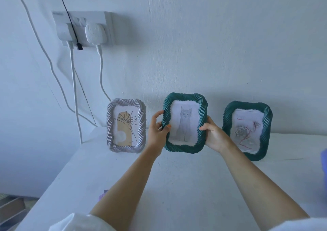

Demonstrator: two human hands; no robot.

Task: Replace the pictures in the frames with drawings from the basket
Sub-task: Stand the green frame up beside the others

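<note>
Bare forearms stretch over the white tabletop (177, 177), with the left hand (157, 131) and right hand (215, 137) gripping the sides of the middle green frame (185, 146). It has a twisted-rope rim and a pencil cat drawing (184, 122) inside, and it's upright between a silver frame (110, 124) and another green frame (265, 133). Can't tell if its base touches down. Behind it there's a white wall (212, 45), a double socket (83, 27) and dangling cables (74, 89).

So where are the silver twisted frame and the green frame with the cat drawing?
silver twisted frame (110, 124), head view, left rim.
green frame with the cat drawing (184, 148), head view, bottom rim.
</note>
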